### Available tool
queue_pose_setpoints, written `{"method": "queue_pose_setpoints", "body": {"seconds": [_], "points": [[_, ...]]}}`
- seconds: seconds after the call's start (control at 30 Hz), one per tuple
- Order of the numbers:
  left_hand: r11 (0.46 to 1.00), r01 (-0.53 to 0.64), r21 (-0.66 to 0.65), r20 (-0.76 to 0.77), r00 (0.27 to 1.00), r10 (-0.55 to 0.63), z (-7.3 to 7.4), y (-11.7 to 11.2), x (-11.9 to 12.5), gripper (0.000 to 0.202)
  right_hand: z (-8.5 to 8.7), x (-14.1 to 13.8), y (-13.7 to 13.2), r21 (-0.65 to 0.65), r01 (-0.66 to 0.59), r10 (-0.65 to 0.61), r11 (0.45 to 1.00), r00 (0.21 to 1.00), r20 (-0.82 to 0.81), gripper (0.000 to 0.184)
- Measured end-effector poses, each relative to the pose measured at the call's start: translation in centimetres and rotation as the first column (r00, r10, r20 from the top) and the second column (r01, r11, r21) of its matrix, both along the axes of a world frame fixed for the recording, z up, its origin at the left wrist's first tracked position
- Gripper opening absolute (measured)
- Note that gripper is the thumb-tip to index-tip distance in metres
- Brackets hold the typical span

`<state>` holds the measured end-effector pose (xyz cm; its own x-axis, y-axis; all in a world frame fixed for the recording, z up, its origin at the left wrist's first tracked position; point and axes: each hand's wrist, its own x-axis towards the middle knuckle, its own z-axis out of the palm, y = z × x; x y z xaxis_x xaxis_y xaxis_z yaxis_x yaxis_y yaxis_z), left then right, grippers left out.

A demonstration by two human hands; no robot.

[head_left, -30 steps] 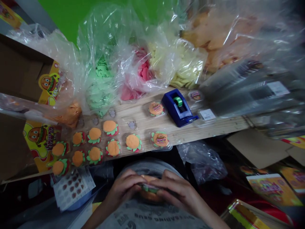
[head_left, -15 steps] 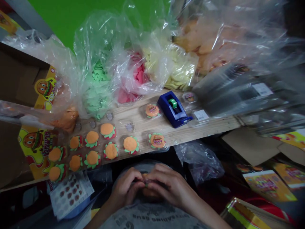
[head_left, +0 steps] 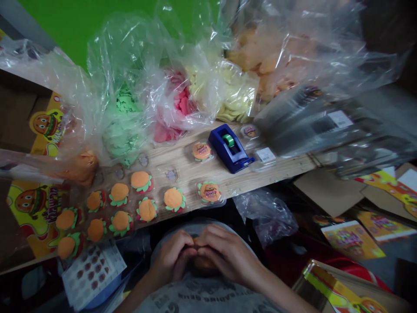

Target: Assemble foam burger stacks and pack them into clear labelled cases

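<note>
Together, left hand [head_left: 172,257], right hand [head_left: 228,254], burger gummy [head_left: 202,263]

One head-worn camera looks forward and steeply down, close over the bench [head_left: 189,171]; the tape dispenser [head_left: 230,148] sits mid-frame, with the left hand [head_left: 171,258] and right hand [head_left: 224,256] nearer the camera than it.

Just beyond the left hand [head_left: 172,257] and right hand [head_left: 225,254], closed round a matt orange piece [head_left: 202,263], lies a bare wooden plank [head_left: 286,167], pale and grainy; ahead of the right hand, a tape dispenser [head_left: 228,151] of glossy blue plastic; farther beyond, clear plastic bags [head_left: 130,56], thin, crinkled, shiny; ahead of the left hand, burger shapes [head_left: 147,209], matt and soft-looking; under the wrists, a shirt [head_left: 202,298] of grey printed cloth; out past the right hand, dull brown cardboard [head_left: 325,191] and glossy printed cartons [head_left: 352,239]; out past the left hand, a smooth paper sticker sheet [head_left: 93,271].
</note>
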<state>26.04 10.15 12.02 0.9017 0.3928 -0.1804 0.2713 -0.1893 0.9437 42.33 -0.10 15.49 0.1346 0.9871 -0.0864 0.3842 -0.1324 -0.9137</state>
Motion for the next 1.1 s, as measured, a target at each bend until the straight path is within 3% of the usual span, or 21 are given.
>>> {"method": "queue_pose_setpoints", "body": {"seconds": [0.23,0.47,0.63,0.73,0.93,1.1], "points": [[0.995,0.09,0.034,-0.026,0.996,-0.089,0.8,1.0,1.1,0.031,-0.5,-0.5,0.0,-0.195,0.141,-0.174,0.971,0.97,-0.167,0.027],[0.987,0.144,0.078,-0.23,0.965,-0.122,1.8,2.0,2.1,0.038,-0.7,-0.4,-0.5,-0.173,0.223,-0.261,0.959,0.933,-0.246,0.029],[0.936,0.219,0.276,0.011,0.973,-0.231,1.2,1.7,2.7,0.032,-0.3,0.3,-1.4,-0.124,0.149,-0.174,0.981,0.96,-0.221,0.018],[0.917,0.23,0.325,0.128,0.95,-0.284,0.9,1.2,2.9,0.026,-0.1,0.4,-1.8,-0.116,0.135,-0.157,0.984,0.965,-0.209,0.019],[0.916,0.244,0.317,0.164,0.938,-0.306,1.1,1.0,2.9,0.023,0.1,0.0,-1.9,-0.259,0.207,-0.28,0.943,0.916,-0.286,0.012],[0.936,0.321,0.142,0.072,0.94,-0.333,0.6,1.2,2.8,0.026,0.2,0.1,-1.7,-0.372,0.228,-0.382,0.9,0.822,-0.422,0.011]]}}
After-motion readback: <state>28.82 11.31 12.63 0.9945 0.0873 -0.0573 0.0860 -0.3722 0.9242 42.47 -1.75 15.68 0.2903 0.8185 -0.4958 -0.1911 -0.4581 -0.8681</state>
